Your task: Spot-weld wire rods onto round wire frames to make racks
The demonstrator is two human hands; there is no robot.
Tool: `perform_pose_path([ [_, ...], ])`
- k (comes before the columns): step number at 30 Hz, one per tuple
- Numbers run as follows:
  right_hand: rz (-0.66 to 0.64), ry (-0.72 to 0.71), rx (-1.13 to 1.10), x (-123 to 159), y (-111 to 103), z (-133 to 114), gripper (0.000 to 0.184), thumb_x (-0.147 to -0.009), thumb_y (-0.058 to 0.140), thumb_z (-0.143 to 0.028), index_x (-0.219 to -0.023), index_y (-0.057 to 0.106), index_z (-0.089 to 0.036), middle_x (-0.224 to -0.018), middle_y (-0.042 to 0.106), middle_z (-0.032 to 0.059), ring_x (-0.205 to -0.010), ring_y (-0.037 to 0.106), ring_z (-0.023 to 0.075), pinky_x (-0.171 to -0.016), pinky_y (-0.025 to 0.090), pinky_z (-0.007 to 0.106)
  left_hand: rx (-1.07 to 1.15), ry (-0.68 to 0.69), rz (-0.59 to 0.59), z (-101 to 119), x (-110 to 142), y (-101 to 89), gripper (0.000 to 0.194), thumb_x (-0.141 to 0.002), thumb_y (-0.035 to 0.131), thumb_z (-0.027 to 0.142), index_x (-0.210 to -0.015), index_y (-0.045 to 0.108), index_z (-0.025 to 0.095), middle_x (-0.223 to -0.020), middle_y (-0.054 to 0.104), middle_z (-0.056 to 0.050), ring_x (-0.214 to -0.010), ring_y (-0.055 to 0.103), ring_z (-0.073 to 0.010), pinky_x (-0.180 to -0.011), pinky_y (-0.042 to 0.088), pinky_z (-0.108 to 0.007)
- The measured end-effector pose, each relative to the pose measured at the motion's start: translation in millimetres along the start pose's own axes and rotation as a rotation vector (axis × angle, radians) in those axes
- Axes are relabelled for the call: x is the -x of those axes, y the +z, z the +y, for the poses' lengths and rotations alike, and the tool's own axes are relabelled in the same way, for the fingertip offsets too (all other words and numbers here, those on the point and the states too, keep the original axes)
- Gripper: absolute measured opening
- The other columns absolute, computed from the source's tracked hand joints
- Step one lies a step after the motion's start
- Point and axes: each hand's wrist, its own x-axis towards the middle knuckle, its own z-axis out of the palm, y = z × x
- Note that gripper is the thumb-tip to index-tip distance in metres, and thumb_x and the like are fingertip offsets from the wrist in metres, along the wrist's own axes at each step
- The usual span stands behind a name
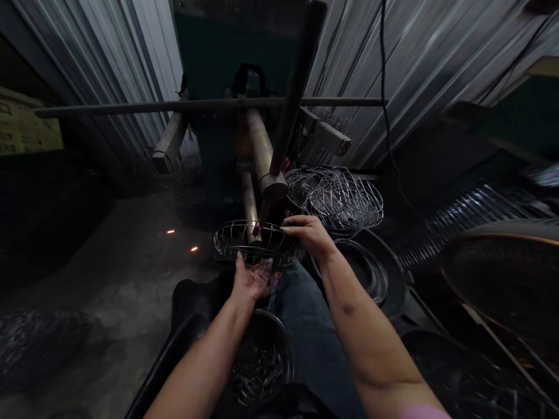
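Note:
A shallow oval wire basket [238, 243] is held level between the electrodes of a spot welder, with the upper electrode [271, 189] pressing down into it and the lower copper arm [250, 203] beneath. My right hand [308, 233] grips the basket's rim from the right. Under its near edge, my left hand [252, 278] cradles the wire with fingers spread. A small pink glow shows at the electrode tip.
Stacked wire baskets [343, 201] lie right of the welder. A black bowl of short wire pieces [257, 366] sits by my knee. Corrugated metal sheets [437, 64] form the wall behind. Sparks [170, 231] lie on the concrete floor [117, 285] to the left.

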Motion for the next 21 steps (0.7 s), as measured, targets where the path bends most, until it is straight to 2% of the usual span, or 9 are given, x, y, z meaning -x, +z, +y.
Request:
perform_pose_path([
  [2, 0.008, -0.012, -0.007, 2, -9, 6, 0.035, -0.047, 0.084, -0.034, -0.075, 0.074, -0.014, -0.063, 0.065, 0.0005, -0.059, 0.056, 0.0131, -0.061, 0.044, 0.028, -0.149, 0.006, -0.005, 0, 1, -8.2, 0.061, -0.09, 0.041, 0.061, -0.095, 0.059, 0.002, -0.073, 0.063, -0.017, -0.06, 0.065, -0.0232, -0.05, 0.054, -0.031],
  [3, 0.015, -0.018, -0.001, 3, -15, 9, 0.036, -0.048, 0.084, -0.035, -0.077, 0.075, -0.015, -0.066, 0.066, 0.0012, -0.061, 0.057, 0.0135, -0.063, 0.045, 0.028, -0.237, 0.078, 0.009, 1, 1, -13.8, 0.057, -0.09, 0.043, 0.058, -0.091, 0.059, 0.003, -0.07, 0.062, -0.015, -0.058, 0.064, -0.0227, -0.048, 0.053, -0.03],
  [5, 0.034, -0.029, 0.022, 7, -26, 15, 0.038, -0.049, 0.084, -0.034, -0.08, 0.076, -0.015, -0.072, 0.069, 0.0028, -0.065, 0.059, 0.0149, -0.068, 0.046, 0.03, -0.381, 0.336, 0.055, 3, 3, -26.2, 0.037, -0.088, 0.056, 0.042, -0.091, 0.062, 0.005, -0.069, 0.061, -0.01, -0.058, 0.062, -0.0186, -0.048, 0.05, -0.024],
  [7, 0.041, -0.037, 0.046, 12, -34, 21, 0.038, -0.048, 0.084, -0.033, -0.08, 0.076, -0.015, -0.076, 0.071, 0.0043, -0.07, 0.061, 0.0164, -0.072, 0.047, 0.031, -0.461, 0.649, 0.076, 6, 7, -36.6, 0.022, -0.077, 0.072, 0.019, -0.097, 0.065, 0.013, -0.08, 0.063, -0.005, -0.07, 0.064, -0.0141, -0.057, 0.049, -0.018],
  [9, 0.054, -0.05, 0.052, 14, -38, 26, 0.038, -0.047, 0.084, -0.033, -0.079, 0.077, -0.015, -0.078, 0.072, 0.0054, -0.073, 0.062, 0.0175, -0.074, 0.048, 0.033, -0.51, 0.908, 0.033, 6, 12, -41.5, 0.042, -0.062, 0.078, 0.002, -0.098, 0.069, 0.021, -0.102, 0.063, -0.002, -0.098, 0.062, -0.0131, -0.076, 0.049, -0.014],
  [11, 0.085, -0.066, 0.061, 14, -37, 28, 0.038, -0.045, 0.084, -0.034, -0.077, 0.076, -0.015, -0.077, 0.072, 0.0058, -0.073, 0.062, 0.0183, -0.074, 0.048, 0.034, -0.571, 1.055, -0.07, 4, 16, -39.8, 0.052, -0.054, 0.079, -0.004, -0.097, 0.071, 0.023, -0.118, 0.06, -0.002, -0.121, 0.051, -0.0161, -0.093, 0.044, -0.017],
  [15, 0.122, -0.086, 0.196, 12, -34, 24, 0.042, -0.043, 0.083, -0.045, -0.07, 0.074, -0.015, -0.072, 0.07, 0.0071, -0.073, 0.064, 0.0231, -0.075, 0.049, 0.039, -0.604, 1.055, -0.21, -4, 13, -27.5, 0.061, -0.046, 0.079, -0.007, -0.099, 0.069, 0.022, -0.121, 0.059, -0.007, -0.132, 0.04, -0.0243, -0.105, 0.038, -0.032],
  [18, 0.126, -0.07, 0.349, 29, -40, 17, 0.043, -0.044, 0.079, -0.052, -0.068, 0.073, -0.017, -0.074, 0.071, 0.0106, -0.077, 0.066, 0.0299, -0.077, 0.049, 0.045, -0.684, 1.152, -0.179, -10, 3, -25.6, 0.071, -0.04, 0.084, -0.001, -0.105, 0.067, 0.021, -0.116, 0.061, -0.01, -0.13, 0.041, -0.0307, -0.111, 0.031, -0.042],
  [21, 0.069, -0.109, 0.572, 51, -46, 21, 0.032, -0.052, 0.074, -0.052, -0.071, 0.073, -0.026, -0.088, 0.072, 0.0154, -0.087, 0.068, 0.0343, -0.079, 0.049, 0.049, -0.997, 1.315, -0.12, -11, -8, -37.0, 0.082, -0.046, 0.088, 0.016, -0.124, 0.059, 0.017, -0.121, 0.058, -0.016, -0.124, 0.047, -0.0358, -0.111, 0.03, -0.048],
])
